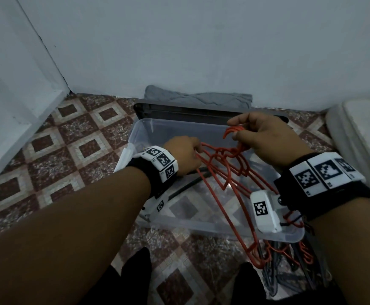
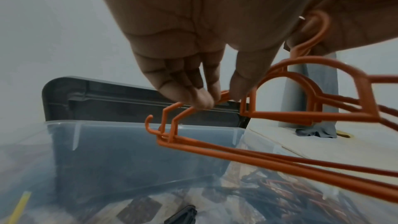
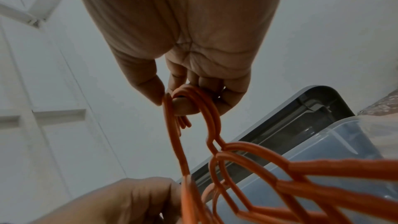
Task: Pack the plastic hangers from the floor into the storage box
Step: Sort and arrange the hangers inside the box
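Note:
A bunch of orange plastic hangers (image 1: 221, 170) hangs over the clear storage box (image 1: 203, 223). My right hand (image 1: 243, 130) pinches their hooks (image 3: 193, 101) between thumb and fingers. My left hand (image 1: 192, 153) pinches the shoulder end of the bunch (image 2: 183, 108). The bunch slopes down toward me, its lower end past the box's near rim. More orange and grey hangers (image 1: 289, 260) lie in a heap on the floor at the near right of the box. A dark item (image 1: 192, 183) lies inside the box.
The box's grey lid (image 1: 179, 111) leans against the white wall behind it, with a folded grey cloth (image 1: 199, 99) behind the lid. A white mattress edge (image 1: 360, 137) is on the right, a white door frame (image 1: 23, 102) on the left. The floor is patterned tile (image 1: 69, 150).

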